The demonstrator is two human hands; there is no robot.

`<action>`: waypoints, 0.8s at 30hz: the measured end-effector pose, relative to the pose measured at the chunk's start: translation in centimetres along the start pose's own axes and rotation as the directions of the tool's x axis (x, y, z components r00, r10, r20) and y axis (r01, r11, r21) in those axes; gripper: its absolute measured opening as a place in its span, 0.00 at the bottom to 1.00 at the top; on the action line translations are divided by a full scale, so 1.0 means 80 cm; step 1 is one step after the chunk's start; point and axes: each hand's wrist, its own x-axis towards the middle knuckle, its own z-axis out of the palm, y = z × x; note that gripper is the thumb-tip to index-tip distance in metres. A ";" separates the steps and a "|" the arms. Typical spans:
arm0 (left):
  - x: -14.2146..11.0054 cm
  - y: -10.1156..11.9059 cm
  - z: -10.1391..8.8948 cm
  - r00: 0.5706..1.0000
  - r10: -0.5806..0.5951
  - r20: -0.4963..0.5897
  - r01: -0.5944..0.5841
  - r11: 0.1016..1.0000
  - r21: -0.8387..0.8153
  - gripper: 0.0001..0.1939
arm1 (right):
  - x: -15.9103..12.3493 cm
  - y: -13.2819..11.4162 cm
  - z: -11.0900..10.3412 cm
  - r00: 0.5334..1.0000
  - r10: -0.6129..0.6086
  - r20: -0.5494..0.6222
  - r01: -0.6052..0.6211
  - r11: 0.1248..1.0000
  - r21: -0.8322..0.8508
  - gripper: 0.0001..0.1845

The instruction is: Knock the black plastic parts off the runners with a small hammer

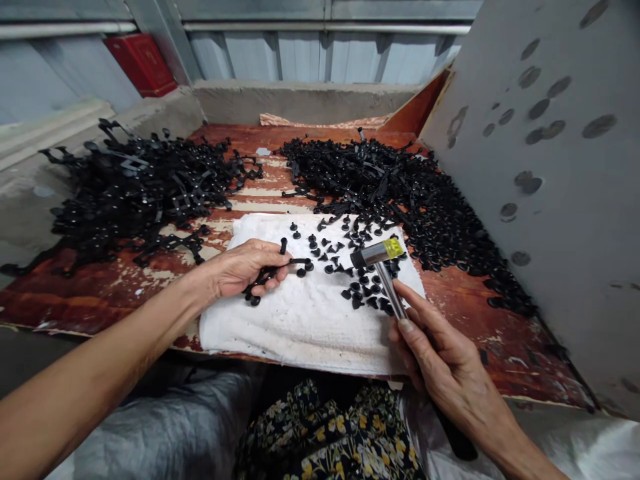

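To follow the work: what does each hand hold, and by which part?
The left hand holds a black plastic strip near its middle; the right hand holds a small hammer by its handle.

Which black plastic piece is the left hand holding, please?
The studded strip in the left hand, unlike the loose single studs on the towel.

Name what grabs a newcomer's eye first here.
Two heaps of black moulded plastic pieces spread across a worn red wooden board. At the centre, on a white towel, the right hand grips a small yellow-tipped hammer over scattered black studs, while the left hand holds a black plastic strip.
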 end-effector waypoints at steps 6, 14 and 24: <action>-0.025 -0.015 0.004 0.995 0.015 0.098 -0.026 0.993 0.112 0.16 | 0.002 -0.001 0.000 0.995 0.095 0.029 -0.095 0.995 0.013 0.28; -0.036 -0.027 0.019 0.989 0.041 0.139 -0.085 0.942 0.326 0.25 | 0.002 0.000 -0.002 0.990 0.136 0.039 -0.137 0.990 0.033 0.29; -0.028 -0.024 0.021 0.989 0.036 0.145 -0.096 0.895 0.435 0.25 | 0.001 0.000 -0.002 0.990 0.130 0.053 -0.134 0.988 0.077 0.27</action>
